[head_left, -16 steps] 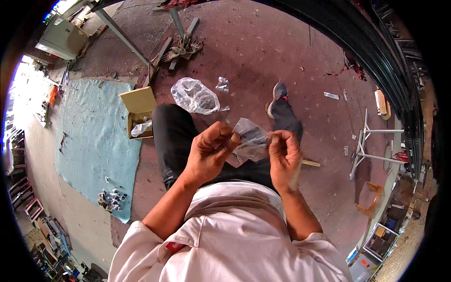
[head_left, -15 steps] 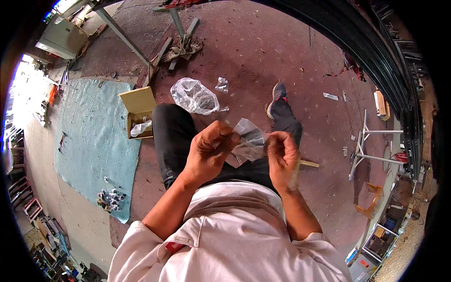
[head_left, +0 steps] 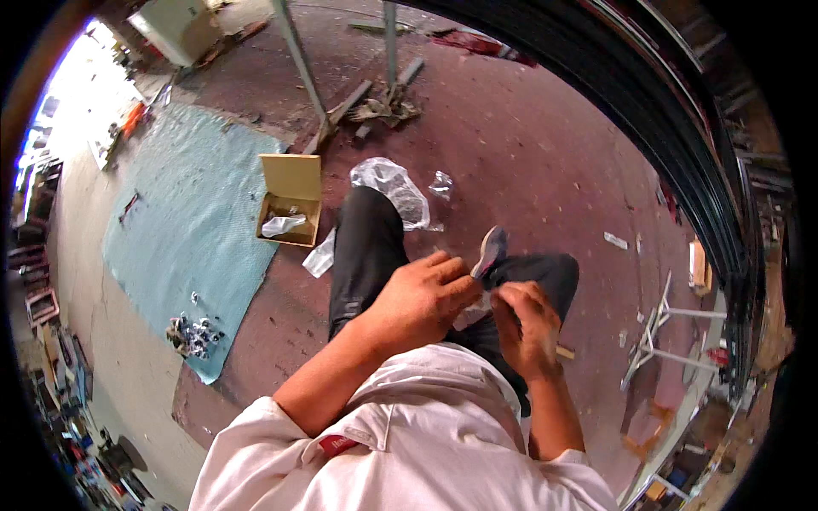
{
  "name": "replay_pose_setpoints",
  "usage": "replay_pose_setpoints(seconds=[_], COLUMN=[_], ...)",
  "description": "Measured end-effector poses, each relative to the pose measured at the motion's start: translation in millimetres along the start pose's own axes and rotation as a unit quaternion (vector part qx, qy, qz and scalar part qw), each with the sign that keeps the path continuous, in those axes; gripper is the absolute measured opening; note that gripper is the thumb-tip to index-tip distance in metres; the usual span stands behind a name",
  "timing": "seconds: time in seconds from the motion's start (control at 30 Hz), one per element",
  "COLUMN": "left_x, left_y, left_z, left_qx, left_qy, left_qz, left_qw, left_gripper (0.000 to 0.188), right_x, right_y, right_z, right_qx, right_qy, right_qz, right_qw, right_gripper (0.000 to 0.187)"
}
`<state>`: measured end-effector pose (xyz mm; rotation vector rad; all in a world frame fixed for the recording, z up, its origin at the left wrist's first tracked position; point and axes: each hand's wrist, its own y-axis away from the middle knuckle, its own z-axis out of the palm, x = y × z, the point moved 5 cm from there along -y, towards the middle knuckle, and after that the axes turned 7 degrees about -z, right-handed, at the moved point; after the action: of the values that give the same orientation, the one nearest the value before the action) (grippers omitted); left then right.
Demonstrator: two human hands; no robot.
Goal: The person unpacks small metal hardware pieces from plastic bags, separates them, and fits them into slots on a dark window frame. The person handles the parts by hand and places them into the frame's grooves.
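"Noting arm pose first: both forearms come up from the body, the left forearm [head_left: 328, 387] slanting inward, the right forearm [head_left: 554, 417] nearly upright."

"Hands?"

"Left hand [head_left: 426, 294]: back upward, fingers curled toward the right. Right hand [head_left: 530, 328]: fingers bent, tips angled toward the left. Fingertips near each other above the lap."

"Gripping anything?"

"Cannot tell for either. Pale, see-through piece [head_left: 475, 310] shows between them, below the fingertips; too blurred to say if pinched."

"Nearby?"

"White plastic bag [head_left: 319, 258] on the red floor [head_left: 545, 153], just beside the left leg [head_left: 368, 255]. Open cardboard box [head_left: 291, 176] at the right edge of the blue mat [head_left: 170, 204], near its upper right corner. Small parts [head_left: 199, 336] heaped by the mat's lower edge."
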<state>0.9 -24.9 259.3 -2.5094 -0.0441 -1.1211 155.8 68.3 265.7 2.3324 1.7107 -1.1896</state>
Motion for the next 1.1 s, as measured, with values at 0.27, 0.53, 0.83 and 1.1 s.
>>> replay_pose_setpoints(seconds=[0.27, 0.53, 0.83, 1.1], left_x=[-18, -25, -30, -37], left_y=[9, 13, 21, 22], left_z=[14, 2, -1, 10], left_qx=[-0.020, -0.024, 0.007, -0.075], left_qy=[0.005, -0.043, -0.013, -0.051], left_qz=[-0.039, -0.064, -0.091, -0.038], left_qw=[0.999, 0.997, 0.996, 0.995], left_gripper=[0.022, 0.030, 0.023, 0.024], right_x=[9, 8, 4, -2], right_y=[-7, -27, -33, -28], right_z=[14, 33, 39, 44], right_qx=[-0.018, -0.075, -0.088, -0.093], right_qy=[-0.025, -0.018, 0.018, 0.043], right_qz=[-0.035, -0.108, -0.140, -0.117], right_qw=[0.999, 0.991, 0.986, 0.988], right_gripper=[0.016, 0.020, 0.018, 0.014])
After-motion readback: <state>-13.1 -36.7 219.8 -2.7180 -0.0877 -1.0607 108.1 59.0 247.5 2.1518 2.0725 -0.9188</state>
